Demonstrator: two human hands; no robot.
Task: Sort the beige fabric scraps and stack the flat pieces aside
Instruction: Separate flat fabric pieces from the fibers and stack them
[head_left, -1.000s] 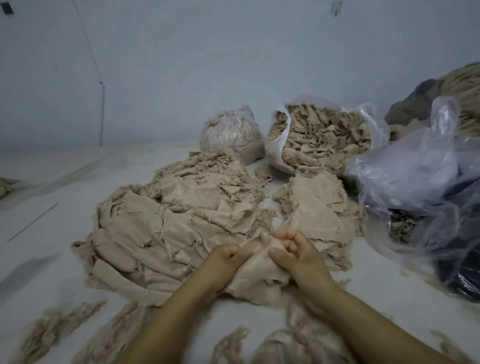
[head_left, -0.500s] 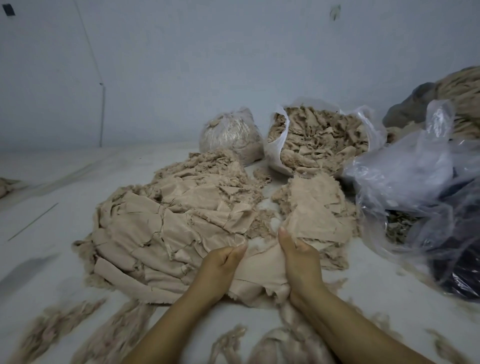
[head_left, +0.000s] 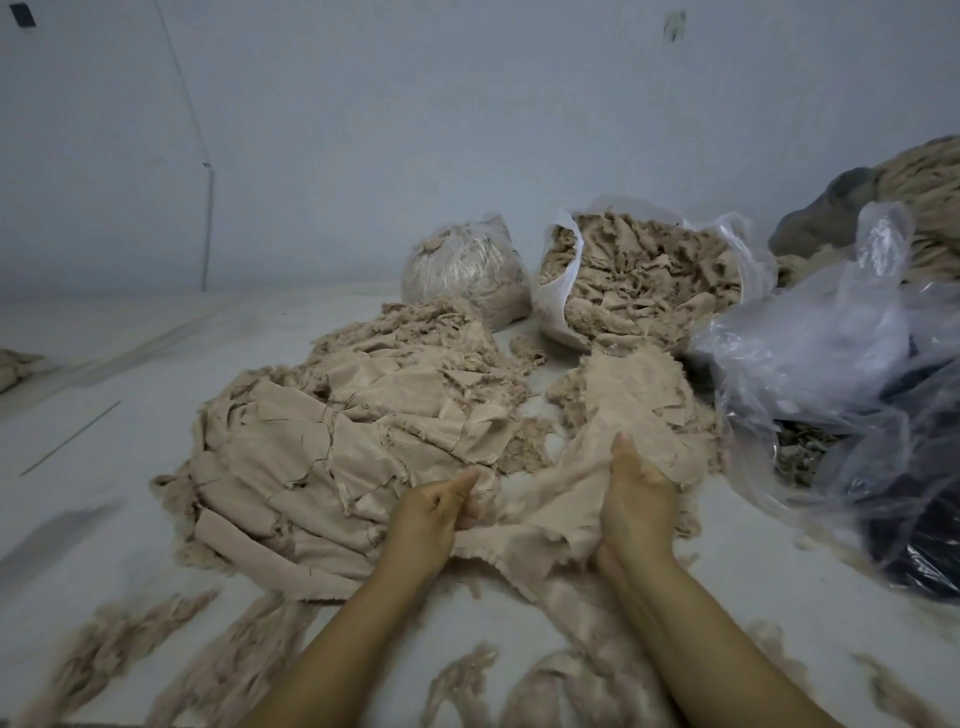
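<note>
- Held between both hands: a beige fabric piece (head_left: 540, 499), long axis running left to right, slack in the middle, frayed lower edge sagging toward the white surface (head_left: 104, 519).
- Left hand (head_left: 431, 512): fingers curled, pinching the piece's left end; thumb on top, pointing up and right.
- Right hand (head_left: 636, 499): fingers straight and together, pointing away from the person, palm turned inward against the piece's right part; cloth draped over the fingertips' far side, so a grip there cannot be told.
- Just left of the held piece, touching it: big pile of flat beige pieces (head_left: 332, 447), overlapped like tiles, long axis slanting up and right.
- Just behind the held piece, to its right: smaller stack of flat pieces (head_left: 639, 395), ragged edges.
- Farther behind: open white bag (head_left: 556, 291) full of crumpled scraps, and a closed clear bag (head_left: 467, 270) left of it.
- Right of the held piece: crumpled clear plastic sheeting (head_left: 831, 353) over dark stuff, crowding that side.
- Near side of the held piece: loose frayed strips (head_left: 104, 654) scattered.
- Far left of the big pile: bare white surface, open room.
</note>
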